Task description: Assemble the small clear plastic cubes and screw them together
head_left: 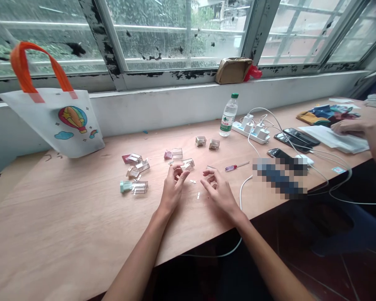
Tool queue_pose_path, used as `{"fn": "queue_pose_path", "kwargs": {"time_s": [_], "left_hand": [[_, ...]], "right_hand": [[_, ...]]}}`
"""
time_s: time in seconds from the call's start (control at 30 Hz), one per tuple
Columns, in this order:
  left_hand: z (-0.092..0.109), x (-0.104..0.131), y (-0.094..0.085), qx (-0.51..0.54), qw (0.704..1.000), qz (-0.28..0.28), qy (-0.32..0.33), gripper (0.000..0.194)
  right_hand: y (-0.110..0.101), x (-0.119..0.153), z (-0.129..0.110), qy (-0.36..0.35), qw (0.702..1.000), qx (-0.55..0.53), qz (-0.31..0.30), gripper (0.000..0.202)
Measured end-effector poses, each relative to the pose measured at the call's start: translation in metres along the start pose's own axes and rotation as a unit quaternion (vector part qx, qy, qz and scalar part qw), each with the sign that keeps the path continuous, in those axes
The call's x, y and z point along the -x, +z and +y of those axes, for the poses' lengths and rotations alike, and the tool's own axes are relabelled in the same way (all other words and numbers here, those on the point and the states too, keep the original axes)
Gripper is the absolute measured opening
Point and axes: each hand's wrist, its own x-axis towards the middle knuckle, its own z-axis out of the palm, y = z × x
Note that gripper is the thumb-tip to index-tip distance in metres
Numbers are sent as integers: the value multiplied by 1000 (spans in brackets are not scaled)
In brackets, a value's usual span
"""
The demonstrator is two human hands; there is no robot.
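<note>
My left hand (pixel 172 188) rests on the wooden table (pixel 81 217), fingers loosely curled and apart, with nothing visible in them. Its fingertips are right beside a small clear plastic case (pixel 188 164). My right hand (pixel 218 190) lies next to it, also loosely curled, with a tiny clear piece (pixel 210 167) just beyond its fingertips. Two small metal bits (pixel 192 181) (pixel 198 195) lie between the hands. Several more clear cases (pixel 138 167) and a teal-capped one (pixel 134 187) are scattered to the left. Two further cases (pixel 207 142) sit farther back.
A small red-handled screwdriver (pixel 236 167) lies to the right. Behind it are a water bottle (pixel 228 115), a power strip with chargers (pixel 252 129), phones (pixel 296 138) and white cables. A white tote bag (pixel 59 121) stands at the left. Another person's hand (pixel 352 127) rests on papers at the far right.
</note>
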Motion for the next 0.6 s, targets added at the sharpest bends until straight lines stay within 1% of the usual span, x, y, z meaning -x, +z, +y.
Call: {"fn": "queue_pose_path", "kwargs": {"time_s": [0.07, 0.13, 0.27, 0.37, 0.43, 0.5, 0.6], "left_hand": [[0, 0, 0, 2, 1000, 1, -6, 32], [0, 1, 1, -1, 1000, 5, -10, 32], [0, 1, 1, -13, 1000, 22, -18, 33], [-1, 2, 1, -15, 999, 26, -18, 34], [-3, 2, 1, -13, 999, 25, -16, 34], [-4, 2, 1, -11, 1000, 23, -15, 34], [-3, 3, 1, -13, 1000, 24, -13, 33]], "right_hand": [[-10, 9, -3, -33, 995, 70, -67, 20], [-16, 22, -6, -60, 983, 135, -104, 23], [-12, 49, -10, -99, 955, 247, -128, 33], [-6, 62, -10, -97, 929, 325, -146, 47], [-4, 66, -10, -93, 918, 344, -173, 61], [-3, 65, -11, -85, 913, 342, -208, 73], [1, 54, -13, -66, 907, 339, -241, 83]]}}
